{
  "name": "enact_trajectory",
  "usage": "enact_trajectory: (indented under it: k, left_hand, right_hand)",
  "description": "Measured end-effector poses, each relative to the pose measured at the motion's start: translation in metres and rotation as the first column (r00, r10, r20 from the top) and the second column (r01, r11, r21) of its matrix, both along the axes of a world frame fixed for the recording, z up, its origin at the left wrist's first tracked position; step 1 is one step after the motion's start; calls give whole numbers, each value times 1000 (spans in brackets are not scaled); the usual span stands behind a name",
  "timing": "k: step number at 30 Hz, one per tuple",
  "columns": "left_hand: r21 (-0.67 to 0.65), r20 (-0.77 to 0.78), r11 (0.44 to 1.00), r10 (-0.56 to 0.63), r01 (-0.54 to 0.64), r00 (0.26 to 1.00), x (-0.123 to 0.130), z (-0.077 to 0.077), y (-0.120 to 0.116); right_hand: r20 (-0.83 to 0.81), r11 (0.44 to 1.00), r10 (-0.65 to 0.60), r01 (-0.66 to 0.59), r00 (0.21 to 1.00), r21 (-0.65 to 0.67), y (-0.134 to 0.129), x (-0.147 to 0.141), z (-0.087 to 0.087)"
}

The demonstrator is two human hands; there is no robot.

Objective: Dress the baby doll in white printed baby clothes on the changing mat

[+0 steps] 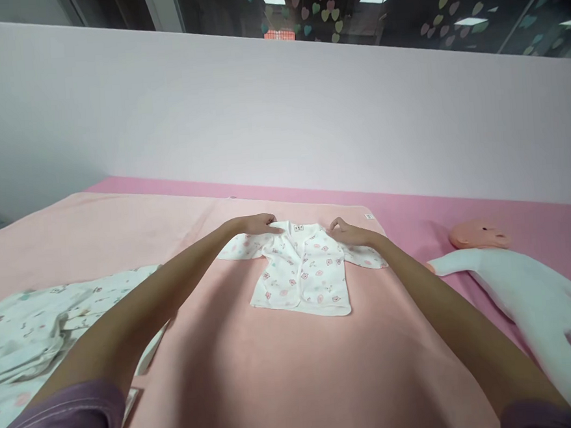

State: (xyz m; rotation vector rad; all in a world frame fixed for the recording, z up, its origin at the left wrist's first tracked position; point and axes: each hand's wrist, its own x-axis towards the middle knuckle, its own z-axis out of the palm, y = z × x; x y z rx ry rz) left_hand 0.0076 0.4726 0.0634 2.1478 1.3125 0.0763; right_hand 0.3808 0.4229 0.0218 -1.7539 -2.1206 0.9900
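A small white baby shirt (pixel 313 271) with a pink print lies spread out on the peach blanket (pixel 287 370), its neckline at the far side and its sleeves out to both sides. My left hand (pixel 261 224) pinches the shirt at its left shoulder, next to the collar. At the right shoulder, my right hand (pixel 346 231) has thumb and fingers closed on the cloth. Both arms reach forward, one on each side of the shirt.
Folded white printed baby clothes (pixel 24 330) lie at the left, partly behind my left forearm. A baby doll (pixel 520 282) in white lies at the right on a pink surface (pixel 413 224). Behind stands a white wall (pixel 279 116) below dark glass with heart stickers.
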Motion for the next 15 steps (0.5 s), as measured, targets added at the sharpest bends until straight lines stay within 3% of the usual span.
enact_trajectory:
  k: [3,7,10,15]
  left_hand:
    - [55,44,998,-11,9,999,0,10,-13]
    - [138,84,990,-10,-2,996,3,37,-40]
    - [216,139,976,-52,21,989,6,72,-72]
    - [378,187,925,-125,46,974,12,140,-138]
  right_hand:
    - [-5,1000,-10,10,1000,21,-12,5,15]
    - [-70,989,55,-45,996,138,-49,-1,57]
    - [-165,960,34,14,986,281,-91,-13,96]
    - [-249,843,63,82,967,532,-162,-36,153]
